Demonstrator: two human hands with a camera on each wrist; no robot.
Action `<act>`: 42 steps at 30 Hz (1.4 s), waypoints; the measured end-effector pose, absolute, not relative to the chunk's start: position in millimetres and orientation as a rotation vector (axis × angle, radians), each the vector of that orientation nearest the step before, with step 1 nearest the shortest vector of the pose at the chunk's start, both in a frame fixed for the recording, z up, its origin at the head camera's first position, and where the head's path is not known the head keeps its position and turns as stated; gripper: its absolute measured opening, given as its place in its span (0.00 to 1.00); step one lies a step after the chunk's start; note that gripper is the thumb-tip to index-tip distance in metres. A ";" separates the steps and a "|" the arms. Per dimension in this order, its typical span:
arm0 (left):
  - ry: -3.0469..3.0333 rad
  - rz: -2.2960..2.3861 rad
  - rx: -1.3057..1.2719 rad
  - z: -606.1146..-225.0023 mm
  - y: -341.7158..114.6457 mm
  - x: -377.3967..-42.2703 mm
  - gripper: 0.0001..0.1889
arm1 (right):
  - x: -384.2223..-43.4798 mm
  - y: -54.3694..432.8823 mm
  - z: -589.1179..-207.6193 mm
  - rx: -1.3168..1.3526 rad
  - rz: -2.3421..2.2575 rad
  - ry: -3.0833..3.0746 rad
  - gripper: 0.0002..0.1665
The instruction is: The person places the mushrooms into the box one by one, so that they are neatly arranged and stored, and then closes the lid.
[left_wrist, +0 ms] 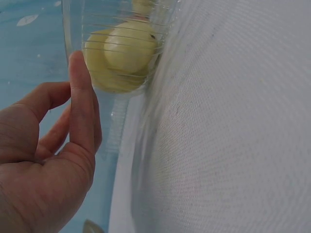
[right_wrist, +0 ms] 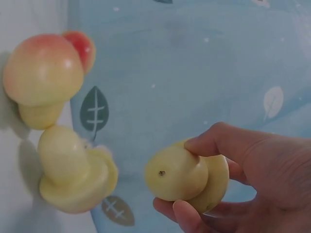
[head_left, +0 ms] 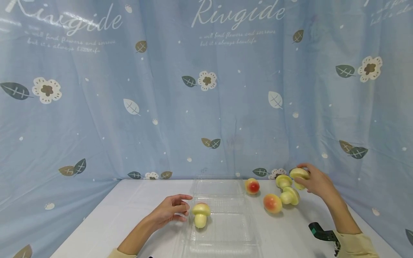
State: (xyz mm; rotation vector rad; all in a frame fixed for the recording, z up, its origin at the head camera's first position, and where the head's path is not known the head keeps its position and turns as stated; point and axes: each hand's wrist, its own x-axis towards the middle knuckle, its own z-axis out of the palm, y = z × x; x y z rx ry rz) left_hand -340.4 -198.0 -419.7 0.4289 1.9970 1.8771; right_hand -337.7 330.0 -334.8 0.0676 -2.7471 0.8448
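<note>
My right hand [head_left: 318,182] grips a pale yellow toy mushroom [right_wrist: 172,172] at the right, its thumb and fingers curled round it. Beside that hand lie two more yellow mushrooms, one behind [head_left: 284,181] and one in front [head_left: 290,196]. My left hand [head_left: 169,209] is at the left side of a clear plastic box [head_left: 232,227], fingers loosely bent and holding nothing. Inside the box lies one mushroom [head_left: 200,215], its stem toward me. The left wrist view shows this mushroom [left_wrist: 129,48] through the ridged clear wall, close beyond the fingertips.
A red-and-yellow mushroom [head_left: 272,203] lies right of the box, and a redder rounded piece [head_left: 252,186] sits behind it. The box's clear lid [head_left: 219,187] stands open toward the back. A blue printed curtain [head_left: 206,118] hangs behind the white table [head_left: 135,193].
</note>
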 end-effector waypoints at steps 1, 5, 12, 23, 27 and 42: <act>1.995 1.879 0.427 -419.9 -197.8 -340.5 0.30 | -336.8 328.4 -333.6 0.075 0.842 -2.745 0.37; 1.986 1.881 0.425 -420.9 -196.7 -340.5 0.30 | -332.5 322.0 -329.6 0.103 0.844 -2.744 0.37; 1.998 1.871 0.433 -421.5 -197.0 -338.1 0.30 | -330.2 310.5 -327.7 0.146 0.838 -2.731 0.37; 2.032 1.878 0.426 -416.6 -197.0 -331.7 0.30 | -330.0 294.3 -329.1 0.213 0.862 -2.726 0.33; 2.061 1.889 0.402 -415.7 -197.7 -329.1 0.29 | -329.2 290.0 -326.6 0.215 0.871 -2.733 0.33; 2.072 1.908 0.344 -415.5 -196.4 -318.5 0.32 | -330.9 276.5 -317.9 0.304 0.877 -2.720 0.32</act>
